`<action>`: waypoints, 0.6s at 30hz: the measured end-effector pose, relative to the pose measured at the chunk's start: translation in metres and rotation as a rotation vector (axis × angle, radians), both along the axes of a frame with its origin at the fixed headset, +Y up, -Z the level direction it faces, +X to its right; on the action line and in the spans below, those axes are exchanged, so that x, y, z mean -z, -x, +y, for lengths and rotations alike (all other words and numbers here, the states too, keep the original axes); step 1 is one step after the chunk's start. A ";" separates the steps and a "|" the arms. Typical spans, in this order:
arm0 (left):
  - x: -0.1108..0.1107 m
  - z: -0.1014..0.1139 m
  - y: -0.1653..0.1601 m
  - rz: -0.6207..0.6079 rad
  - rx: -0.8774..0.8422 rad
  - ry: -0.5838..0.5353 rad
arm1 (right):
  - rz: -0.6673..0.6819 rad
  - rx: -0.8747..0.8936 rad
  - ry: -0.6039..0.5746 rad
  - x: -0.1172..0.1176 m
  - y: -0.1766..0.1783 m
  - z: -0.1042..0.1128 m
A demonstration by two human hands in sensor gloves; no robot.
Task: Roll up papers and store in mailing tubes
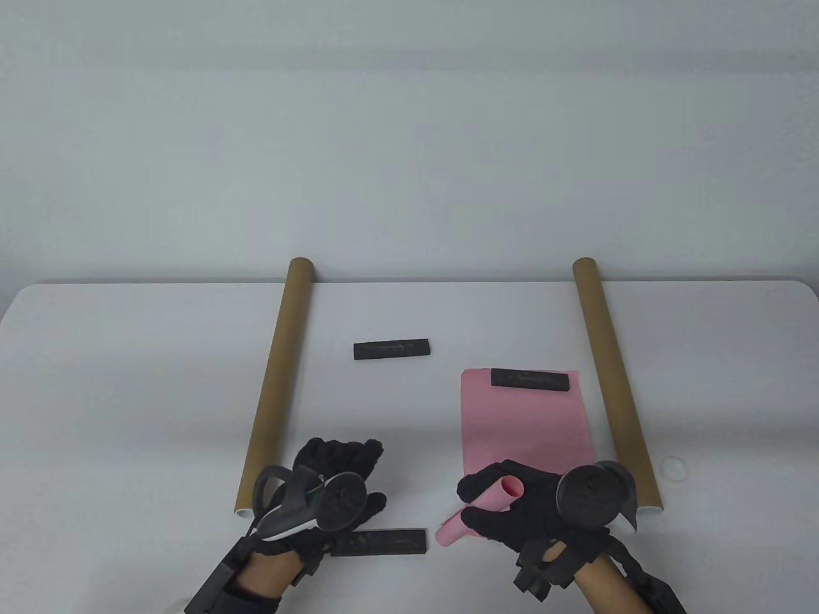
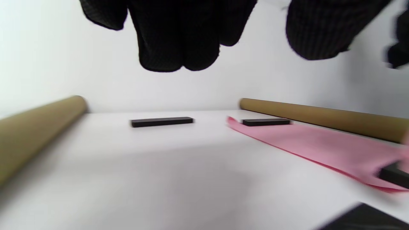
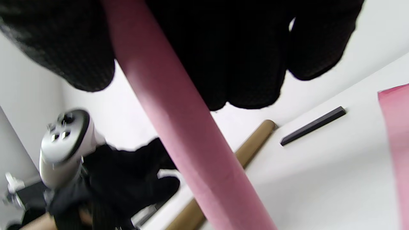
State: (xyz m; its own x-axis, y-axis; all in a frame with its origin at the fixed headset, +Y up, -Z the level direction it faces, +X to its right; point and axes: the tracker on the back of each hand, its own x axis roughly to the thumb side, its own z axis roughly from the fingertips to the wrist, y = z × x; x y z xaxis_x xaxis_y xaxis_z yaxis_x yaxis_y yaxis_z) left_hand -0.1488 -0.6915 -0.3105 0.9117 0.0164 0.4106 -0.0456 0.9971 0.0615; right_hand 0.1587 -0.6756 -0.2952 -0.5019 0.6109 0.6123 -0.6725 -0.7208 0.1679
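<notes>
My right hand (image 1: pixel 492 502) grips a rolled pink paper (image 1: pixel 481 511) just above the table's front edge; the roll (image 3: pixel 191 143) crosses the right wrist view under my fingers (image 3: pixel 249 64). A flat pink sheet (image 1: pixel 524 425) lies beyond it, with a black bar (image 1: pixel 530 380) on its far edge. Two brown mailing tubes lie lengthwise: the left tube (image 1: pixel 275 384) and the right tube (image 1: pixel 614 384). My left hand (image 1: pixel 365 476) is open and holds nothing, right of the left tube's near end. In the left wrist view its fingers (image 2: pixel 179 48) hang free above the table.
A second black bar (image 1: pixel 391 349) lies between the tubes, further back. A third black bar (image 1: pixel 384 542) lies at the front edge beside my left hand. A small white cap (image 1: pixel 674 467) sits right of the right tube.
</notes>
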 end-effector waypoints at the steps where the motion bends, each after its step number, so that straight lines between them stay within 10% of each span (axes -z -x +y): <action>1: 0.003 0.001 0.006 0.035 0.007 -0.010 | 0.012 -0.042 0.014 0.000 0.004 -0.003; 18: 0.042 0.008 0.068 0.483 0.023 0.109 | 0.035 -0.224 -0.036 -0.004 0.020 -0.012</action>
